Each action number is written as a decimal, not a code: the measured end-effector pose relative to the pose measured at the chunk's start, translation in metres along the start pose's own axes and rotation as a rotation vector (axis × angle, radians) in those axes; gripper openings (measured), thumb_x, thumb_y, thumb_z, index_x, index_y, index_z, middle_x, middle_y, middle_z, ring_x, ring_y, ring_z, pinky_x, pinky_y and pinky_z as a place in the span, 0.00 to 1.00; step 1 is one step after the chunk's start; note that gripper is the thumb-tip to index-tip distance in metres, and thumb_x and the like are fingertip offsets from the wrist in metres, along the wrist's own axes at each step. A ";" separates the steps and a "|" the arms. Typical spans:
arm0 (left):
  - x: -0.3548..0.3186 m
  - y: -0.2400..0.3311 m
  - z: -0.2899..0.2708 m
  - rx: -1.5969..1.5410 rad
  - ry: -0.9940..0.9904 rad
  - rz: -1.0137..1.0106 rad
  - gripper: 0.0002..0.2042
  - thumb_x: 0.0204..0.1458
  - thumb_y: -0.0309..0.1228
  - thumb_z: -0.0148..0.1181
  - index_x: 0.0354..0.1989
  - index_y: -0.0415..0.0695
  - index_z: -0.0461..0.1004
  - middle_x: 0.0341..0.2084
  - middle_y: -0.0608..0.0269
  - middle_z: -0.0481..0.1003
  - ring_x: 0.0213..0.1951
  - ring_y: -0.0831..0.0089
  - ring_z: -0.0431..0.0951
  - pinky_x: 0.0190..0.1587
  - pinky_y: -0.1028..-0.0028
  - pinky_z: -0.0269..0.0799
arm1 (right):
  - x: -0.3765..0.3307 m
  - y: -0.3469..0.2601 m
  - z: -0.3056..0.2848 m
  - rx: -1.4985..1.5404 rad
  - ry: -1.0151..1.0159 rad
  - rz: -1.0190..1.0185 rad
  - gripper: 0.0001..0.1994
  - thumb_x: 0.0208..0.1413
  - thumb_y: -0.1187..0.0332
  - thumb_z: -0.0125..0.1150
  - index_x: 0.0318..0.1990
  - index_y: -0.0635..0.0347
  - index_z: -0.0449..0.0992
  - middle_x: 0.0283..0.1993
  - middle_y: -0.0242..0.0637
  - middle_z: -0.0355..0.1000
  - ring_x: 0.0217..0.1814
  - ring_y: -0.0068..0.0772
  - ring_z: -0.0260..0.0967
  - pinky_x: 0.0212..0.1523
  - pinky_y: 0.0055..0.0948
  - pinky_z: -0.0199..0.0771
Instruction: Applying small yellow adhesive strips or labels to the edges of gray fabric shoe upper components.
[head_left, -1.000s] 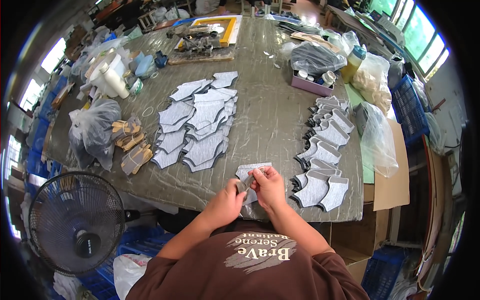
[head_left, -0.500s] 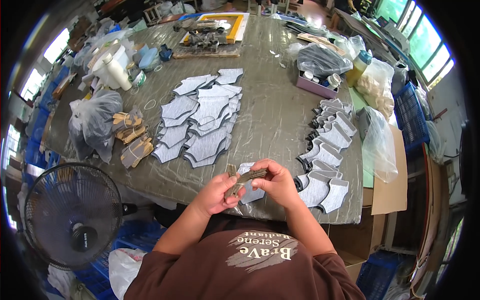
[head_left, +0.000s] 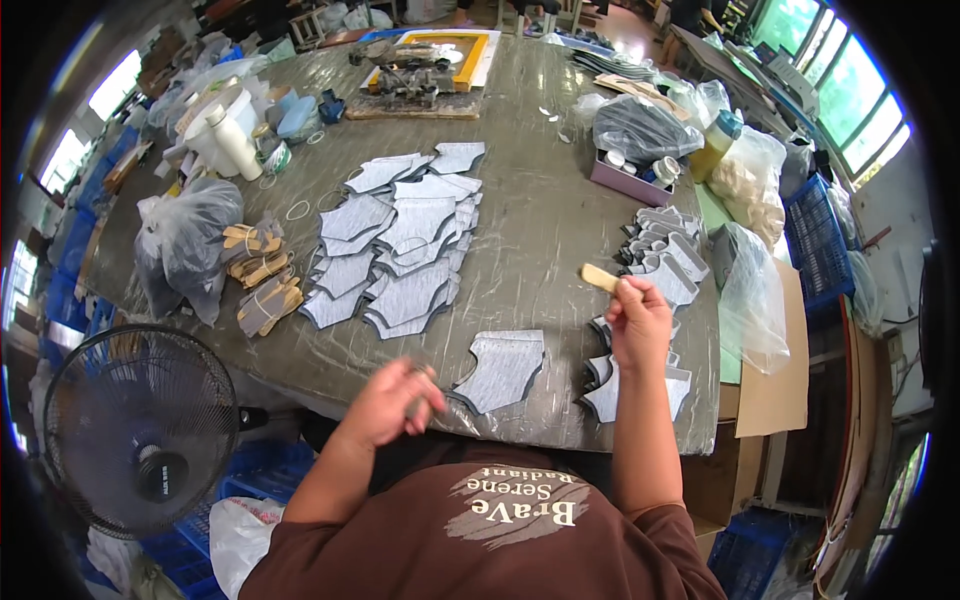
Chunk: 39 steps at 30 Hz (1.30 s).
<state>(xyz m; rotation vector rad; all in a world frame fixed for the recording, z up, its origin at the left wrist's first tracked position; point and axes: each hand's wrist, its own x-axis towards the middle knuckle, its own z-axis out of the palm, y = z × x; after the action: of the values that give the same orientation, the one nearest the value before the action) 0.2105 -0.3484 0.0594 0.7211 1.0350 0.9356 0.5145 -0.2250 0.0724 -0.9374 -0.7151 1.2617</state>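
My right hand (head_left: pixel 640 315) is raised over the right part of the table, its fingers pinched on one end of a flat tan strip-shaped piece (head_left: pixel 599 278). Motion smears my left hand (head_left: pixel 397 400) near the front edge; whether anything is in its fingers is unclear. Between the hands lies a small stack of grey cut fabric-like pieces (head_left: pixel 505 372) with dark edges. Beyond my left hand, many similar grey pieces (head_left: pixel 415 225) overlap in rows. Under and behind my right arm runs a column of curved grey pieces (head_left: pixel 665 270), partly hidden.
Banded bundles of tan-and-grey strips (head_left: pixel 268 304) lie beside a plastic bag (head_left: pixel 190 245) at left. A black fan (head_left: pixel 140 430) stands at the near left. A purple box (head_left: pixel 632 180) and a clear bag (head_left: pixel 755 300) line the right. A yellow frame (head_left: pixel 470 60) sits far back.
My hands have parted from the brownish strips they held together. My right hand has moved away and right with a tan piece; my left has drawn left, uncovering the grey stack.
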 end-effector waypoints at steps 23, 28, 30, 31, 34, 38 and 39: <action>0.072 -0.005 0.038 -0.364 -0.065 0.522 0.13 0.64 0.37 0.42 0.52 0.44 0.60 0.22 0.69 0.59 0.21 0.76 0.63 0.32 0.71 0.70 | -0.095 0.052 0.043 -0.712 -0.485 -0.044 0.18 0.54 0.65 0.60 0.49 0.62 0.67 0.48 0.42 0.68 0.44 0.37 0.68 0.44 0.38 0.70; 0.069 -0.013 0.035 -0.334 -0.221 0.198 0.19 0.60 0.30 0.49 0.58 0.37 0.59 0.28 0.64 0.64 0.23 0.76 0.64 0.27 0.75 0.65 | -0.103 0.069 0.015 -1.527 -0.869 -0.563 0.25 0.46 0.60 0.64 0.52 0.60 0.69 0.63 0.44 0.60 0.67 0.48 0.53 0.63 0.56 0.51; 0.064 -0.018 0.035 -0.343 -0.224 0.181 0.20 0.57 0.25 0.50 0.58 0.33 0.58 0.31 0.62 0.67 0.24 0.76 0.67 0.29 0.76 0.66 | -0.108 0.063 0.006 -1.476 -0.949 -0.513 0.25 0.47 0.56 0.63 0.51 0.58 0.70 0.65 0.41 0.58 0.71 0.47 0.48 0.66 0.57 0.46; 0.061 -0.019 0.036 -0.210 -0.224 0.150 0.20 0.57 0.24 0.49 0.59 0.34 0.58 0.31 0.64 0.67 0.26 0.78 0.68 0.30 0.77 0.67 | -0.108 0.057 0.006 -1.393 -0.930 -0.510 0.20 0.47 0.61 0.64 0.47 0.57 0.73 0.62 0.43 0.61 0.69 0.48 0.52 0.65 0.58 0.47; 0.054 -0.015 0.046 0.161 -0.240 0.112 0.21 0.57 0.23 0.50 0.60 0.37 0.60 0.33 0.68 0.68 0.28 0.84 0.68 0.31 0.81 0.68 | -0.106 0.054 0.004 -1.059 -0.753 -0.436 0.17 0.46 0.67 0.65 0.45 0.57 0.74 0.58 0.44 0.66 0.67 0.51 0.55 0.65 0.58 0.48; 0.048 -0.008 0.056 0.615 -0.282 0.302 0.23 0.54 0.23 0.52 0.60 0.35 0.61 0.41 0.56 0.71 0.39 0.71 0.74 0.44 0.74 0.69 | -0.101 0.046 0.013 -0.853 -0.426 -0.148 0.07 0.46 0.75 0.64 0.36 0.61 0.77 0.38 0.40 0.74 0.47 0.42 0.70 0.51 0.37 0.66; 0.049 -0.009 0.057 0.827 -0.287 0.536 0.23 0.53 0.23 0.53 0.59 0.35 0.62 0.44 0.53 0.72 0.44 0.67 0.74 0.49 0.72 0.67 | -0.100 0.050 0.012 -0.775 -0.374 -0.161 0.04 0.48 0.76 0.63 0.33 0.64 0.78 0.32 0.38 0.74 0.37 0.34 0.70 0.40 0.28 0.68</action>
<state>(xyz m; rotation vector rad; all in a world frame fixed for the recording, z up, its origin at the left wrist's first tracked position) 0.2770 -0.3122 0.0534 1.8348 0.9724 0.7916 0.4627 -0.3184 0.0382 -1.2346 -1.6120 1.0254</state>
